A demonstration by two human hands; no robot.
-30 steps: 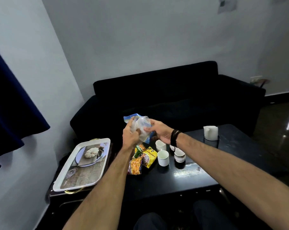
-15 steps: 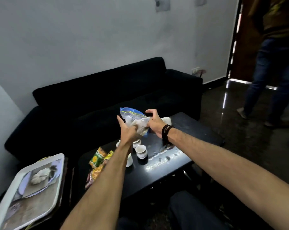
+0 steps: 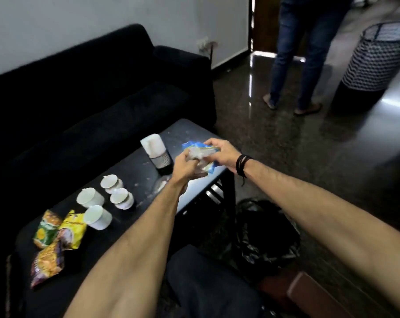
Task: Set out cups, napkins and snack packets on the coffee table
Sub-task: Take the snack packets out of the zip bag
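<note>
Right hand [image 3: 222,154] pinches the top edge of a clear zip bag [image 3: 200,154] with blue print, fingers closed on it. Left hand [image 3: 185,167] grips the same bag from the near-left side, fingers curled into the plastic. We hold it between both hands in the air, over the far right corner of the black coffee table [image 3: 134,180]. Bag's long axis runs roughly left-right between the hands; the right hand is at the sealed strip, so we judge it the one to pull the bag open. Contents look pale and crumpled, maybe napkins; we can't tell for sure through the blur.

On the table: a white napkin stack [image 3: 152,144] stands upright in a dark holder [image 3: 162,160], just left of the left hand. Four white cups [image 3: 98,218] sit in a cluster mid-table, all upside down so far as we can tell, nothing in them visible. Three snack packets [image 3: 56,235] lie flat at the near-left end, touching and partly overlapping, green, yellow and orange-purple.

We judge cups and snacks set out already; the bag's contents remain. The table lies below and left of the bag, so the next move goes down-left toward free surface between cups and holder.

A black plastic bag [image 3: 263,235] sits on the floor to the right of the table. Another person's legs [image 3: 295,53] are near the doorway.
</note>
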